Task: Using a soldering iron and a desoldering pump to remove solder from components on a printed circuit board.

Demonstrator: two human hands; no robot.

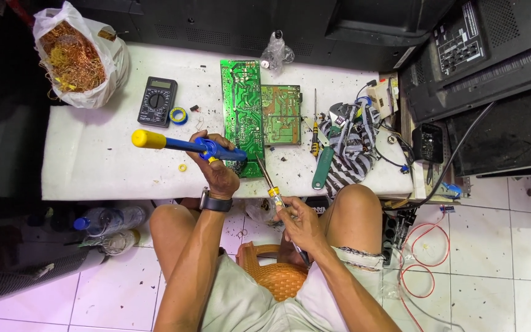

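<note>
A white plastic bag (pixel 102 67) of tangled copper wire sits on my white counter (pixel 87 163) above pale floor tiles (pixel 499 258). My left hand (pixel 216 165) grips a blue-and-yellow desoldering pump (pixel 179 145); my right hand (pixel 299 224) pinches a yellow-handled soldering iron (pixel 271 187).

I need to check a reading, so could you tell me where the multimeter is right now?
In the head view, the black multimeter lies on the white table, upper left, between the bag of copper wire and a small blue tape roll.
</note>
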